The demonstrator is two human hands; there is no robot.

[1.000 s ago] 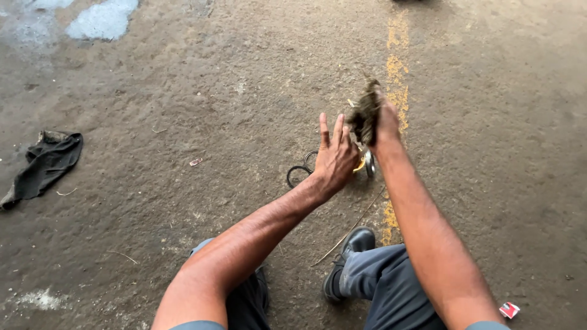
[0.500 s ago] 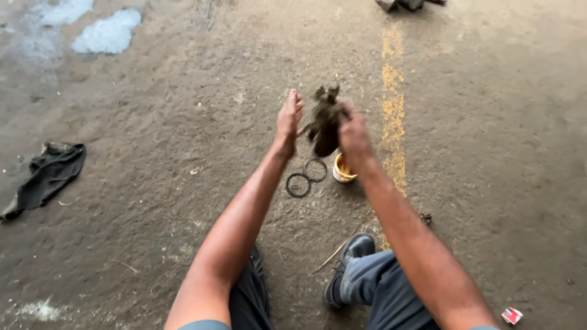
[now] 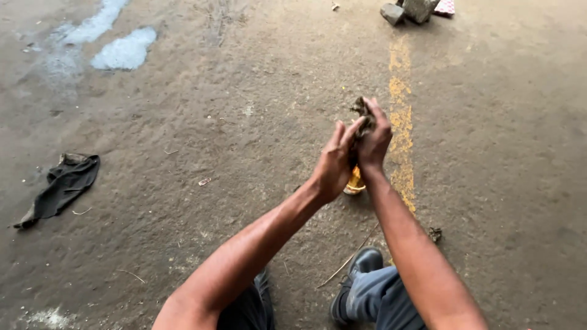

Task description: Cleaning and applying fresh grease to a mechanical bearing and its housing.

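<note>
Now that both hands have come together, the left hand and right hand squeeze the dirty rag tight above the yellow cup, which hides the rings.

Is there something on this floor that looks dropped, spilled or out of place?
Yes. A dark cloth lies crumpled on the concrete floor at left, away from both hands. Pale wet patches spread at upper left. The yellow line is worn and broken, and stone chunks sit at its far end.

Single head-worn view, angled steeply down and forward; close on outstretched forearms, concrete floor beyond.
</note>
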